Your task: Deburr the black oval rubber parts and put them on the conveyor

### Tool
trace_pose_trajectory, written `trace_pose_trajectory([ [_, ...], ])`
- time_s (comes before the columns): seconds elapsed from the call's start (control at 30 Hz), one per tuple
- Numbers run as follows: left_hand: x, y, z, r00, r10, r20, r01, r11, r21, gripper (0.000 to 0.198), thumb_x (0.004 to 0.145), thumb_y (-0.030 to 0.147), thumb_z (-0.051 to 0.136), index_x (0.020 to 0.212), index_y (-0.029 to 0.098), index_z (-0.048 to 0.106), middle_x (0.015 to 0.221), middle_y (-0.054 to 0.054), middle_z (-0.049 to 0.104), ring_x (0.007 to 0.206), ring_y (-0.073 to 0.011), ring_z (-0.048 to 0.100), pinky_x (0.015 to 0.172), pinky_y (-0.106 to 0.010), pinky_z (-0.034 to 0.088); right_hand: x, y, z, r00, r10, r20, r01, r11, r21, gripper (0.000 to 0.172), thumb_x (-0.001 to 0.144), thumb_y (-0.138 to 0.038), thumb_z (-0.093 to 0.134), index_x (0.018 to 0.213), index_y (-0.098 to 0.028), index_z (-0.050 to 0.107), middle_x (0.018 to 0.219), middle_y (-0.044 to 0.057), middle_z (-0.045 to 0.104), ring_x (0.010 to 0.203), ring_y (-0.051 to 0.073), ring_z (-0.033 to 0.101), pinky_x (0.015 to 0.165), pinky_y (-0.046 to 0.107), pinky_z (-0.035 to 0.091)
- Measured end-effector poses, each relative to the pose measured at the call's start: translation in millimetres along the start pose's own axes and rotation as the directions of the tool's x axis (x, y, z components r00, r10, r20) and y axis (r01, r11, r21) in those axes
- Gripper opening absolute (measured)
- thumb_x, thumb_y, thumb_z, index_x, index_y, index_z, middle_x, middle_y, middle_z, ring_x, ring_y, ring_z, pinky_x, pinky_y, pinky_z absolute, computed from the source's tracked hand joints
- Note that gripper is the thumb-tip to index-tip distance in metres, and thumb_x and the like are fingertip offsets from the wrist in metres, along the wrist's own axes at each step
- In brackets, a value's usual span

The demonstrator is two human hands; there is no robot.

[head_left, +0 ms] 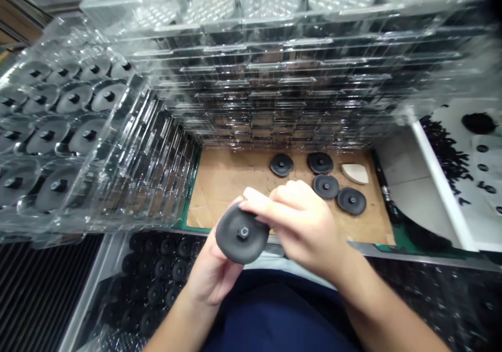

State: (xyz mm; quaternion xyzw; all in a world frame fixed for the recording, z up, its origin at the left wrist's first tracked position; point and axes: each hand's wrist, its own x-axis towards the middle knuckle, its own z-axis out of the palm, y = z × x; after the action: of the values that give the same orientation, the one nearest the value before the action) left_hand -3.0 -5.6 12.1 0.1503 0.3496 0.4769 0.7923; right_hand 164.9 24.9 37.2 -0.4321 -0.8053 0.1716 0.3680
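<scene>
My left hand [209, 273] grips a black rounded disc [231, 245] from below and the side. The disc is tilted, with a short hollow stub in its middle facing me. My right hand [304, 218] is closed, its fingertips against the disc's upper right rim. A whitish patch shows at those fingertips; I cannot make out whether it is a small pad or a fingertip covering. On the cardboard sheet [223, 177] beyond my hands lie several similar black discs [325, 186] and a cream wedge-shaped pad [355, 173].
Tall stacked clear plastic trays [266, 43] stand at the back. Another tray stack [152, 158] on the left carries black discs on top. More dark discs [160, 268] sit lower left. At right, a white-edged box [443, 184] stands beside a white surface [480, 200] with small black parts.
</scene>
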Motion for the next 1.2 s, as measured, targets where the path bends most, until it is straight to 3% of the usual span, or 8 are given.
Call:
trace_pose_trajectory([
  [0.17, -4.5, 6.0, -8.0, 0.993, -0.078, 0.091, 0.083, 0.996, -0.044, 0.048, 0.065, 0.045, 0.076, 0.111, 0.029, 0.068, 0.119, -0.002, 0.070, 0.099, -0.0216, 0.069, 0.087, -0.026, 0.054, -26.1, 42.9, 25.6, 0.892, 0.450, 0.040, -0.442, 0.853, 0.277, 0.024, 0.093, -0.023, 0.047, 0.104, -0.022, 0.068, 0.093, 0.003, 0.069, 0.082, 0.015, 0.062, 0.072, 0.026, 0.047],
  [0.4, -2.1, -3.4, -3.7, 0.966, -0.162, 0.201, 0.190, 0.974, -0.127, 0.046, 0.078, 0.057, 0.058, 0.114, 0.029, 0.065, 0.108, -0.003, 0.073, 0.096, -0.0232, 0.070, 0.082, -0.030, 0.057, -68.7, 54.3, 71.1, 0.850, 0.524, 0.051, -0.518, 0.814, 0.261, 0.028, 0.087, -0.022, 0.047, 0.098, -0.022, 0.072, 0.109, 0.009, 0.060, 0.098, 0.021, 0.060, 0.083, 0.037, 0.050],
  [0.53, -3.9, -3.4, -8.7, 0.982, 0.029, 0.186, -0.065, 0.980, 0.190, 0.060, 0.079, 0.054, 0.058, 0.134, 0.036, 0.044, 0.117, -0.007, 0.066, 0.092, -0.0233, 0.070, 0.080, -0.036, 0.056, -66.7, 37.1, 49.7, 0.832, 0.554, 0.033, -0.535, 0.784, 0.316, 0.026, 0.089, -0.024, 0.047, 0.103, -0.020, 0.070, 0.097, 0.007, 0.064, 0.082, 0.016, 0.061, 0.073, 0.030, 0.051],
  [0.67, -3.6, -7.5, -15.5, 0.859, 0.292, 0.420, -0.511, 0.512, 0.690, 0.098, 0.073, 0.017, 0.073, 0.144, 0.046, 0.012, 0.128, -0.007, 0.057, 0.118, -0.0256, 0.056, 0.101, -0.043, 0.042, -74.1, 26.2, 41.6, 0.797, 0.603, 0.028, -0.570, 0.736, 0.366, 0.022, 0.083, -0.023, 0.057, 0.101, -0.020, 0.070, 0.078, 0.002, 0.066, 0.058, 0.012, 0.054, 0.057, 0.024, 0.049],
  [0.83, -4.4, -7.8, -17.0, 0.818, 0.260, 0.513, -0.570, 0.243, 0.785, 0.114, 0.070, 0.010, 0.074, 0.144, 0.047, -0.004, 0.127, -0.009, 0.057, 0.115, -0.0248, 0.057, 0.100, -0.043, 0.043, -86.7, 18.1, 35.9, 0.721, 0.692, -0.034, -0.609, 0.656, 0.445, 0.021, 0.085, -0.028, 0.059, 0.102, -0.019, 0.067, 0.080, 0.004, 0.066, 0.066, 0.013, 0.059, 0.062, 0.025, 0.052],
  [0.93, -6.4, -4.7, -18.2, 0.815, 0.269, 0.513, -0.572, 0.232, 0.787, 0.115, 0.067, 0.015, 0.077, 0.145, 0.043, -0.003, 0.123, -0.010, 0.059, 0.111, -0.0247, 0.059, 0.099, -0.042, 0.043, -79.9, 7.7, 21.4, 0.711, 0.702, 0.020, -0.608, 0.601, 0.518, 0.021, 0.084, -0.032, 0.062, 0.103, -0.022, 0.067, 0.081, 0.002, 0.068, 0.069, 0.013, 0.061, 0.064, 0.024, 0.052],
  [1.03, -8.8, -2.7, -21.2, 0.818, 0.285, 0.500, -0.569, 0.276, 0.775, 0.114, 0.065, 0.021, 0.079, 0.147, 0.037, 0.002, 0.117, -0.009, 0.062, 0.108, -0.0245, 0.060, 0.098, -0.039, 0.043, -65.0, -2.6, 8.5, 0.740, 0.615, 0.274, -0.632, 0.495, 0.597, 0.018, 0.080, -0.028, 0.067, 0.098, -0.024, 0.070, 0.081, 0.001, 0.070, 0.071, 0.013, 0.061, 0.067, 0.025, 0.051],
  [1.2, -14.7, -2.2, -24.6, 0.893, 0.188, 0.409, -0.448, 0.451, 0.772, 0.108, 0.068, 0.035, 0.076, 0.148, 0.027, 0.004, 0.111, -0.008, 0.066, 0.104, -0.0235, 0.061, 0.098, -0.036, 0.040, -47.7, -9.1, 1.6, 0.739, 0.395, 0.546, -0.662, 0.277, 0.697, 0.020, 0.076, -0.022, 0.072, 0.096, -0.025, 0.071, 0.074, -0.004, 0.069, 0.065, 0.007, 0.060, 0.063, 0.019, 0.047],
])
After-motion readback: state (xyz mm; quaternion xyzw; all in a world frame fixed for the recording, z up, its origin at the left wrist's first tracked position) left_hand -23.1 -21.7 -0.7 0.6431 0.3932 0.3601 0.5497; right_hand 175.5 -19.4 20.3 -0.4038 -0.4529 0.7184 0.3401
